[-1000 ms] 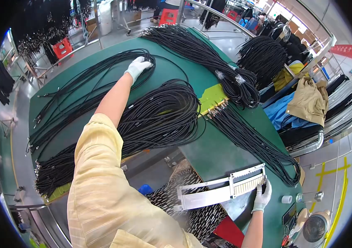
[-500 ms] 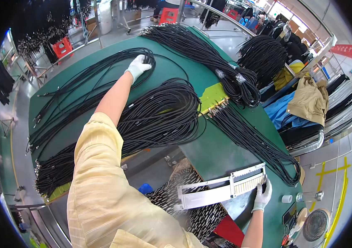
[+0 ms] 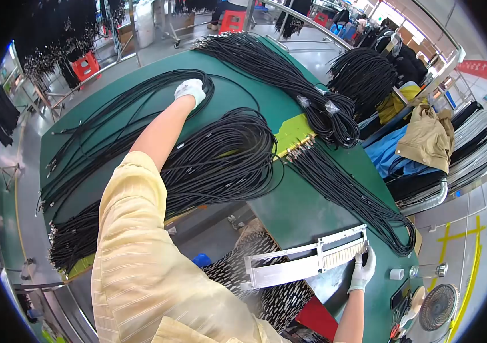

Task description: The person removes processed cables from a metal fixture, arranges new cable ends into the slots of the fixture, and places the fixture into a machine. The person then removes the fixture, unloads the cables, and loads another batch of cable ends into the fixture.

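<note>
My left hand (image 3: 191,91), in a white glove, is at the bent end of a loose loop of black cables (image 3: 157,80) on the green table. Its fingers curl down and look closed around some of them, though the fingertips are hidden. My right hand (image 3: 363,271), also gloved, grips the right end of a long metal frame (image 3: 286,273). A row of pale slots fills that end of the frame, and the other end reaches left past the table edge. A thick bundle of looped black cables (image 3: 226,148) lies between my two hands.
More cable bundles lie at the far side (image 3: 272,63) and right (image 3: 352,194) of the table, by a yellow-green board (image 3: 295,132). A glass jar (image 3: 429,271) and small fan (image 3: 439,308) are at lower right. A rack with a tan jacket (image 3: 426,140) stands beyond.
My left hand has shifted slightly left and down along the cable loop, and its fingers have turned under. My right hand and the metal frame have hardly moved.
</note>
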Motion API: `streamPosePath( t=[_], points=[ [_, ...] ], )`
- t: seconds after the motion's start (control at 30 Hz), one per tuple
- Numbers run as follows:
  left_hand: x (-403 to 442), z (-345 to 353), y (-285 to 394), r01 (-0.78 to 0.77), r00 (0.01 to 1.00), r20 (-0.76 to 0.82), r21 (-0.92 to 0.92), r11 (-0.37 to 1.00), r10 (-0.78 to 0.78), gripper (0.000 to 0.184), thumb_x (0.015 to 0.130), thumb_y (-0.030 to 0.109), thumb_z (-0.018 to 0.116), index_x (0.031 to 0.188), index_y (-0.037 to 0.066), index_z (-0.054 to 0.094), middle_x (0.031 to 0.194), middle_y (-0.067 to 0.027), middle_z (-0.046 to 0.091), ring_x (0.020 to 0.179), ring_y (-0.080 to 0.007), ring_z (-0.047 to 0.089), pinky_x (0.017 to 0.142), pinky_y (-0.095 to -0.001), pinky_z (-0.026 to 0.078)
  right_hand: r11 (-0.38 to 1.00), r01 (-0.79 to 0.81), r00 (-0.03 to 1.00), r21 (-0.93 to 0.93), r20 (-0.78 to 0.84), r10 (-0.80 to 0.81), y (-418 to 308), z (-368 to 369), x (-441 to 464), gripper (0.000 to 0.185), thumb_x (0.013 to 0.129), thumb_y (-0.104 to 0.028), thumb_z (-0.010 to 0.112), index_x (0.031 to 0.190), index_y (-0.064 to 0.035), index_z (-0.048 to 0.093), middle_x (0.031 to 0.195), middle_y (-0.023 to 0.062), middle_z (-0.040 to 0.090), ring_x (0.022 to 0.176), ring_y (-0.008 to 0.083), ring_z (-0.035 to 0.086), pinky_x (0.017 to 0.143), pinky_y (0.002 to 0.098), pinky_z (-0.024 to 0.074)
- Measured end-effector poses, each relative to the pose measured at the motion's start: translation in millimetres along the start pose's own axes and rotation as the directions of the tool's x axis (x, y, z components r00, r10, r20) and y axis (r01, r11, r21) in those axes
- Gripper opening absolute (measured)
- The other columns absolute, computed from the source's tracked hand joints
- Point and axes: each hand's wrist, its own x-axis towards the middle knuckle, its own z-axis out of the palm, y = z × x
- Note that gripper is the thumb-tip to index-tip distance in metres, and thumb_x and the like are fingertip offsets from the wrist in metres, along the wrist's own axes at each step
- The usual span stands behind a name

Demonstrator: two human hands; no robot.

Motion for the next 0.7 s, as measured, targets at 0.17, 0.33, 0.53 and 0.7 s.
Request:
streamPosePath(
  t=[0.17,0.33,0.53,0.7],
  points=[
    [14.6,11.6,-3.6,0.026,0.998,-0.052,-0.028,0.999,-0.028,0.031,0.078,0.021,0.061,0.107,0.010,0.069,0.116,-0.0172,0.066,0.110,-0.0341,0.062,0.093,-0.0418,0.049,1.000,0.011,0.999,0.012,-0.031,-0.010,0.3,1.3,-1.6,0.051,0.087,-0.027,0.071,0.126,0.0029,0.056,0.124,0.0167,0.059,0.117,0.0307,0.055,0.104,0.0398,0.0403],
    [31.5,10.7,-12.2,0.021,1.000,0.002,-0.178,0.984,-0.021,0.033,0.087,0.023,0.054,0.113,0.009,0.068,0.120,-0.0182,0.065,0.113,-0.0363,0.061,0.095,-0.0424,0.049,0.999,0.023,1.000,0.049,-0.021,-0.022,6.7,1.9,-1.1,0.051,0.087,-0.026,0.072,0.127,0.0019,0.056,0.125,0.0161,0.059,0.118,0.0305,0.054,0.104,0.0394,0.0400],
    [8.3,10.2,-7.5,-0.049,0.998,-0.046,-0.143,0.989,0.043,0.033,0.086,0.021,0.057,0.116,0.008,0.062,0.120,-0.0194,0.064,0.114,-0.0367,0.060,0.096,-0.0433,0.048,0.999,-0.011,1.000,-0.031,-0.005,0.011,-2.2,-0.4,-1.3,0.051,0.087,-0.025,0.072,0.127,0.0015,0.057,0.125,0.0156,0.059,0.117,0.0298,0.055,0.104,0.0392,0.0403],
    [-4.4,1.2,2.8,-0.070,0.997,-0.023,-0.008,0.998,0.070,0.041,0.082,0.024,0.061,0.119,0.007,0.061,0.122,-0.0214,0.062,0.114,-0.0382,0.059,0.096,-0.0433,0.049,1.000,-0.020,1.000,0.000,-0.012,0.020,2.2,0.6,-1.6,0.051,0.087,-0.025,0.072,0.127,0.0013,0.057,0.125,0.0155,0.059,0.117,0.0291,0.055,0.105,0.0387,0.0402]
  ],
)
